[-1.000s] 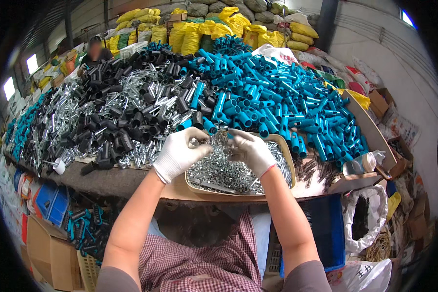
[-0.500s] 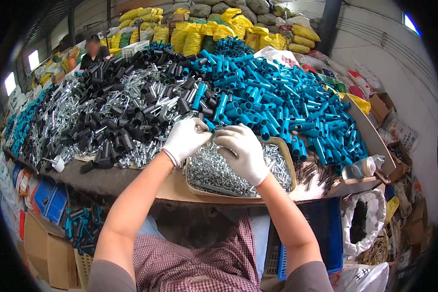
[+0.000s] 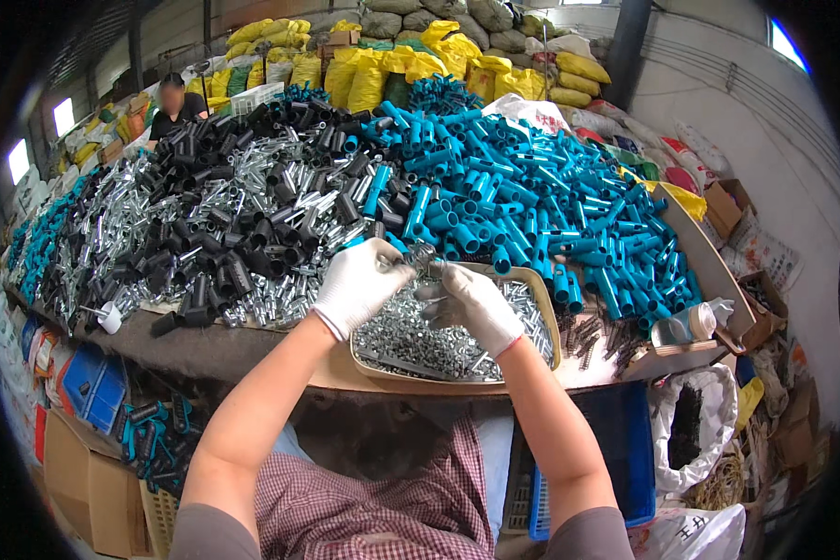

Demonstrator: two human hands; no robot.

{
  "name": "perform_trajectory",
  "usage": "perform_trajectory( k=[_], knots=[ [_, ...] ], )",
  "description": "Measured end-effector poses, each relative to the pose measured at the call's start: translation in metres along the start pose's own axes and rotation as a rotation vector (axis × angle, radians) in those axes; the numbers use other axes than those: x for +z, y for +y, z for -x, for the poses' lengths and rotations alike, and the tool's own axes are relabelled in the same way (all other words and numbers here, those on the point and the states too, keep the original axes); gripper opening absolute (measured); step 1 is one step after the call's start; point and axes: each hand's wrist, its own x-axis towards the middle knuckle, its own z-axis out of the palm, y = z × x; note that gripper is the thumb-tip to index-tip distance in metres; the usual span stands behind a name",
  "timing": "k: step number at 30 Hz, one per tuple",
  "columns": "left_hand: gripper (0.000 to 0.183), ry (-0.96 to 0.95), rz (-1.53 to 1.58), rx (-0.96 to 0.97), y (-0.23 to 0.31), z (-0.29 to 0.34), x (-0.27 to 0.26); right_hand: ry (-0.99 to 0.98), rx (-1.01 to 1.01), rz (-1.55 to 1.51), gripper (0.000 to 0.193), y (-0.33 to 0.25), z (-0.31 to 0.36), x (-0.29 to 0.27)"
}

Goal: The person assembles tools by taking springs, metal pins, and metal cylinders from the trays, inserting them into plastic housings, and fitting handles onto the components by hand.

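Note:
Both hands wear white gloves and meet above the far rim of a cream tray (image 3: 553,327) filled with small silver metal pins. My left hand (image 3: 359,287) is closed, its thumb and fingers pinching at a small dark metal part (image 3: 424,254) that looks coiled. My right hand (image 3: 476,303) pinches the other side of the part, with its lower fingers loosely bent above the pins. The gloves partly cover the part, so its exact kind is unclear. Teal metal tubes (image 3: 481,224) lie heaped just beyond the hands.
Black sleeves (image 3: 201,289) and silver rods (image 3: 252,168) are piled to the left. Dark springs (image 3: 583,336) lie right of the tray, near a clear plastic container (image 3: 686,325) and a raised board (image 3: 709,252). A blue crate (image 3: 616,448) stands below. Another person (image 3: 175,107) is at the far left.
My right hand has lowered slightly and turned, its fingers now at the small metal part. My left hand has shifted a little down and right, closer to it.

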Motion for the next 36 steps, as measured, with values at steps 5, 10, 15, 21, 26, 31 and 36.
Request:
perform_trajectory(
  k=[5, 10, 15, 21, 26, 31, 36],
  knots=[
    [0.036, -0.056, -0.234, 0.097, 0.005, 0.007, 0.006, 0.201, -0.091, 0.006, 0.035, 0.004, 0.0, 0.005],
    [0.031, -0.156, 0.48, -0.339, 0.005, 0.002, -0.019, 0.446, -0.891, 1.116, 0.025, 0.002, 0.006, 0.005],
    [0.032, -0.148, 0.46, -0.319, -0.009, 0.0, -0.029, 0.45, -0.794, 1.366, 0.033, 0.008, 0.016, -0.013],
    [0.037, -0.075, -0.233, 0.16, -0.005, 0.016, -0.017, 0.407, -0.437, 1.543, 0.027, 0.003, 0.025, 0.008],
    [0.034, 0.021, -0.315, 0.309, 0.004, 0.026, -0.01, 0.453, -0.323, 1.036, 0.033, -0.009, 0.027, 0.013],
    [0.031, 0.165, -0.412, 0.649, 0.013, 0.03, -0.009, -0.023, -0.017, -0.116, 0.044, 0.008, 0.029, 0.037],
    [0.028, -0.172, 0.229, -0.02, 0.033, 0.033, -0.031, 0.376, -0.911, 1.327, 0.041, 0.003, 0.022, 0.015]
  ],
)
